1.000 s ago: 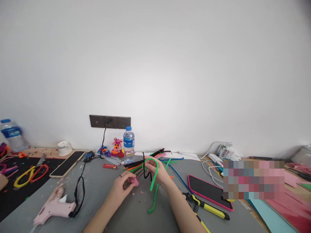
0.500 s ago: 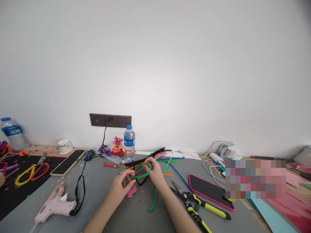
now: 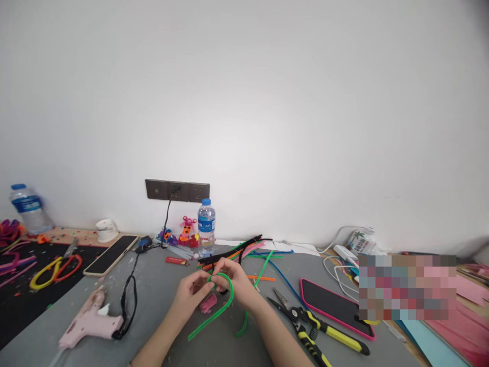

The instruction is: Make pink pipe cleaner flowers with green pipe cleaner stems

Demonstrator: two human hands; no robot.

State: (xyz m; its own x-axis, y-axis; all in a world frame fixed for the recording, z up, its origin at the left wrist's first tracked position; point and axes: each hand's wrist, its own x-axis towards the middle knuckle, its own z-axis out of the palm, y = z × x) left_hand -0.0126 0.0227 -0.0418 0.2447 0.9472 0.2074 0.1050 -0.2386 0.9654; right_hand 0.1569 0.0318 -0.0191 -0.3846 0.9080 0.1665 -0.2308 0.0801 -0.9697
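Observation:
A green pipe cleaner (image 3: 215, 317) is pinched at its upper end between the fingertips of both hands. It arcs over to the right, then runs down to a free end at the lower left. My left hand (image 3: 194, 291) is closed on it from the left, my right hand (image 3: 232, 278) from the right, and their fingertips meet. Just below the fingers lies a small pink bundle (image 3: 208, 303) on the grey mat. Behind the hands is a pile of black, orange, pink and green pipe cleaners (image 3: 244, 248). Another green pipe cleaner (image 3: 263, 267) lies right of my right hand.
Yellow-handled pliers (image 3: 301, 318) and a pink-cased phone (image 3: 336, 308) lie on the right. A pink glue gun (image 3: 89, 321), another phone (image 3: 110, 256) and scissors (image 3: 57, 272) are on the left. A water bottle (image 3: 207, 229) stands behind, beside small pipe-cleaner figures (image 3: 186, 233).
The green pipe cleaner's free end has swung out to the lower left, and its loop has opened into a wide arc. My hands have come together at its upper end.

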